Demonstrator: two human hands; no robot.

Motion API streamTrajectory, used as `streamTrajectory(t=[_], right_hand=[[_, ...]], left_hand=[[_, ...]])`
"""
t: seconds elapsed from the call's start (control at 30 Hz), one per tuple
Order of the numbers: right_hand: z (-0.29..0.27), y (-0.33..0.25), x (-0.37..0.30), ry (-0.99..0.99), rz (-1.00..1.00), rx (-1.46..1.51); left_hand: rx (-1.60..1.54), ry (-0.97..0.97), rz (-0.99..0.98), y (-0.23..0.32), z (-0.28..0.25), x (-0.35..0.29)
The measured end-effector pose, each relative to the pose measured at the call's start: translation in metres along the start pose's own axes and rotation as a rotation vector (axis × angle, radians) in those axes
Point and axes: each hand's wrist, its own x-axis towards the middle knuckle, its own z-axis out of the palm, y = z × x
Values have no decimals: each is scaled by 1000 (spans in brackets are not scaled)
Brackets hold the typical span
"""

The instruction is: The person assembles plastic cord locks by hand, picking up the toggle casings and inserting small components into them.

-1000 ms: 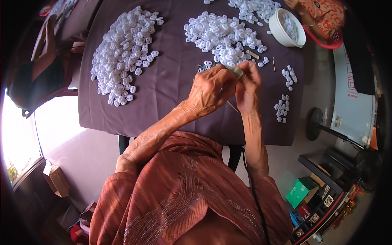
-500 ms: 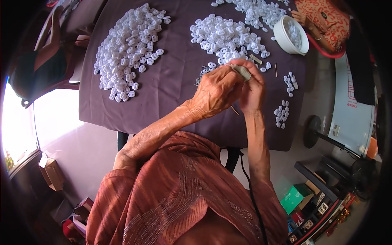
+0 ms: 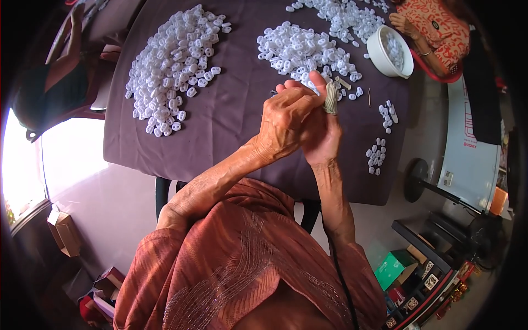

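Note:
Both hands are together above the near part of the table. My left hand (image 3: 283, 121) lies over the palm of my right hand (image 3: 323, 144), its fingers bent and closed near the right thumb; what they pinch, if anything, is hidden. My right hand is turned palm up with its fingers stretched out behind the left. A ribbed grey-green cloth finger cover (image 3: 331, 99) sits around its thumb. Just beyond the hands is a heap of small white plastic pieces with holes (image 3: 302, 47). A small pale flat piece (image 3: 344, 83) lies at that heap's right edge.
A bigger heap of white pieces (image 3: 170, 66) covers the table's left; another heap (image 3: 352, 22) lies far back. Small groups (image 3: 377, 156) and a thin stick (image 3: 369, 97) lie on the right. A white tub (image 3: 379, 60) stands by a co-worker's hand (image 3: 404, 25). Another person sits far left.
The right hand has opened out and its fingers have straightened. The cloth cover, earlier lying slanted between the hands, now stands upright around the right thumb. Both hands have shifted slightly nearer me.

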Motion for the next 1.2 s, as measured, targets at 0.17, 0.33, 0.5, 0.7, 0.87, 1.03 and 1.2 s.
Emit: streamTrajectory(t=[0.17,0.33,0.5,0.7,0.87,1.03,1.2], right_hand=[[-15,9,-1,128,-88,-107],[-17,-8,4,128,-205,-308],[-28,-36,17,49,-768,-1185],[-18,-41,20,-48,-975,-1468],[-2,-28,8,12,-130,-173],[-19,-32,14,2,-610,-1033],[-8,-32,11,119,-562,-1027]], left_hand=[[-42,-30,41,-4,0,5],[-70,-42,112,4,4,4],[-14,-71,119,4,-3,3],[26,-25,151,5,-5,8],[0,-12,202,8,4,2],[15,-58,156,8,-2,5],[-2,-4,79,15,-6,6]])
